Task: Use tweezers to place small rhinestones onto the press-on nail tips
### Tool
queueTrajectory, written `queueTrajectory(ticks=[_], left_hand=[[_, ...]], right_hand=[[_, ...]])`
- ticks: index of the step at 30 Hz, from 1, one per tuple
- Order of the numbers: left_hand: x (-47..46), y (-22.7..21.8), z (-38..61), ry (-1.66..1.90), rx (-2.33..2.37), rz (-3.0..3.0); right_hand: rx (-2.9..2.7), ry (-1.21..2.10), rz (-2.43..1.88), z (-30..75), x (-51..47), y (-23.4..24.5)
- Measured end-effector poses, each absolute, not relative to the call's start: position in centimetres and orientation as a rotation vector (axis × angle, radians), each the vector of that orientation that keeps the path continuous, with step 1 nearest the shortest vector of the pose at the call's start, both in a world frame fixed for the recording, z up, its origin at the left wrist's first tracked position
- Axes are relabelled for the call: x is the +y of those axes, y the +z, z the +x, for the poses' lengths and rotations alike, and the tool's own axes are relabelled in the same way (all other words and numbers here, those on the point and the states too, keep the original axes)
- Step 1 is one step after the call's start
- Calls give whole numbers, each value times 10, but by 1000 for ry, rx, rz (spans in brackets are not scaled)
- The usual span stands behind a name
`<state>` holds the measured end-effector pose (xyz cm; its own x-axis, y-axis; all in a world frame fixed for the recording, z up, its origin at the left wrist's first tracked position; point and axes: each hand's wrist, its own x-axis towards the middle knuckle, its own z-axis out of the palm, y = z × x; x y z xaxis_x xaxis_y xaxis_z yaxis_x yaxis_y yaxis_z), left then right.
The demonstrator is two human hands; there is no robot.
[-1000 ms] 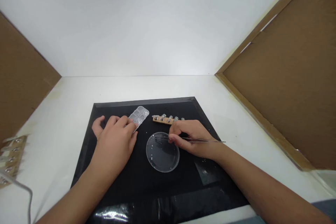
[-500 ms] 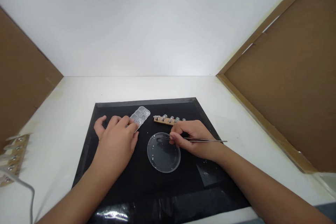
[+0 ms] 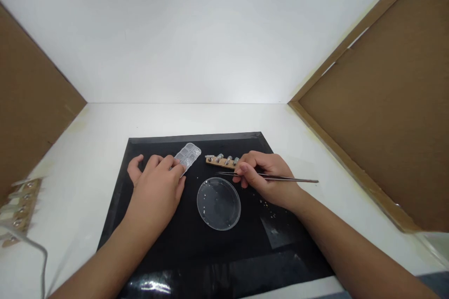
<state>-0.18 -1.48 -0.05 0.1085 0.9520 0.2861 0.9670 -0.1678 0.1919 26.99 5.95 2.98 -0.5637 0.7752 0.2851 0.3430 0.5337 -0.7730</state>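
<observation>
My left hand (image 3: 156, 182) is closed on the near end of a clear plastic compartment box (image 3: 188, 155), its fingers across the top and the thumb side stretched out. Between the fingers of my right hand (image 3: 259, 173) is a pair of metal tweezers (image 3: 291, 179), pointing left. Their tips hover around the far rim of a round clear dish (image 3: 219, 210); whether they grip anything is too small to tell. Tiny pale pieces lie in the dish, mostly along its left side. Just beyond my right hand, partly hidden by it, sits a wooden strip (image 3: 220, 161) bearing several clear-and-metal pieces.
A black mat (image 3: 182, 257) lies under everything on the white table (image 3: 105, 121). Tiny loose bits (image 3: 268, 205) and a clear film piece (image 3: 280, 231) are at its right. Another fitted wooden strip (image 3: 24, 205) and a grey cable (image 3: 35, 245) are at far left. Brown panels flank both sides.
My right hand has lifted the tweezers away from inside the dish, moving back and slightly right to the far rim. My left hand stays on the compartment box.
</observation>
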Motion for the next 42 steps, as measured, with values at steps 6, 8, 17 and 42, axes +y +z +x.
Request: queueTrajectory(ticks=[6, 8, 17, 42], left_hand=[[-15, 1, -1, -537, -2004, -2302], [-15, 1, -1, -542, -2004, -2296], [-15, 1, -1, -574, -2001, -2291], [-16, 3, 0, -564, -2001, -2300]], right_hand=[[-2249, 895, -848, 269, 57, 33], [-2288, 887, -815, 267, 54, 34], [-2466, 885, -721, 262, 48, 28], [-2470, 887, -628, 259, 49, 18]])
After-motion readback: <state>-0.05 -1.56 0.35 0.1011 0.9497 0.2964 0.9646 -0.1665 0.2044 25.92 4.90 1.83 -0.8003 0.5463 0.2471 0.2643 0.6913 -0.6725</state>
